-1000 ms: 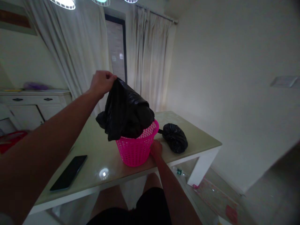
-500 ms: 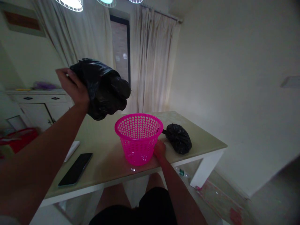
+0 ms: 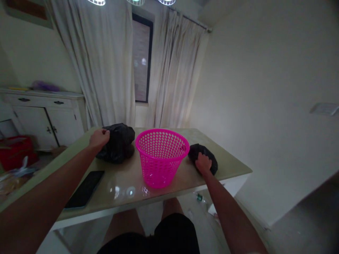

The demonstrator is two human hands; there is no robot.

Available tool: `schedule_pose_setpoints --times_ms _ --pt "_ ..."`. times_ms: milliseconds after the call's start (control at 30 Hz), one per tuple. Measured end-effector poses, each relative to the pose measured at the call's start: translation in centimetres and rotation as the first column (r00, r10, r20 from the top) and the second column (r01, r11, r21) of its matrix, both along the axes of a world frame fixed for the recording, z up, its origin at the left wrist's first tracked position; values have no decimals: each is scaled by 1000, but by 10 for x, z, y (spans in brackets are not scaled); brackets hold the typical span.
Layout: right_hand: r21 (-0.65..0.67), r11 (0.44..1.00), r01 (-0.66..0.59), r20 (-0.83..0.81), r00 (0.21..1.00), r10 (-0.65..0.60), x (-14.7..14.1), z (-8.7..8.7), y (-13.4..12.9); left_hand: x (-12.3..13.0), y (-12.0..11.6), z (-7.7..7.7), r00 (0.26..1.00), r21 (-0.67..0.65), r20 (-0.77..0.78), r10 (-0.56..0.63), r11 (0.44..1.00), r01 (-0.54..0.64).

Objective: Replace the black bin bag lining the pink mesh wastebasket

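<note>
A pink perforated plastic basket (image 3: 159,173) stands upright on the table, between my two hands. Left of it, a bulky black plastic bag (image 3: 118,146) rests on the tabletop, and my left hand (image 3: 99,137) pinches its near-left side. What the bag holds is hidden. To the basket's right lies a smaller bunched black plastic bag (image 3: 213,162). My right hand (image 3: 203,163) is on top of it with curled fingers gripping the plastic. Part of this bag is covered by the hand.
A black smartphone (image 3: 84,189) lies on the pale table (image 3: 122,197) at the left front. Behind stand a white cabinet (image 3: 39,120) and long curtains (image 3: 108,70). A red bag (image 3: 17,151) is at far left. A plastic bottle (image 3: 200,197) lies on the floor.
My left hand has lowered the large black bag from the air onto the table. My right hand has moved from beside the basket onto the smaller black bag.
</note>
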State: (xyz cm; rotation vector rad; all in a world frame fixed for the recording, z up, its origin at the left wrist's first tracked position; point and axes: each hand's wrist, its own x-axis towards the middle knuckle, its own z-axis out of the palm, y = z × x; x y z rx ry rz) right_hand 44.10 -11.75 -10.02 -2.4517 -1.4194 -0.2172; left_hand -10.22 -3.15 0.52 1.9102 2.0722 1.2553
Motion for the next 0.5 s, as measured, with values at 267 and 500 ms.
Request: schedule_pose_setpoints --times_ms 267,500 --pt "639 756 141 -322 942 96 71 144 15 55 -27 28 982 188 95 -166 971 146" --pt "790 484 -377 -96 703 704 33 297 26 132 -77 41 582 -27 -172 -795 594 804"
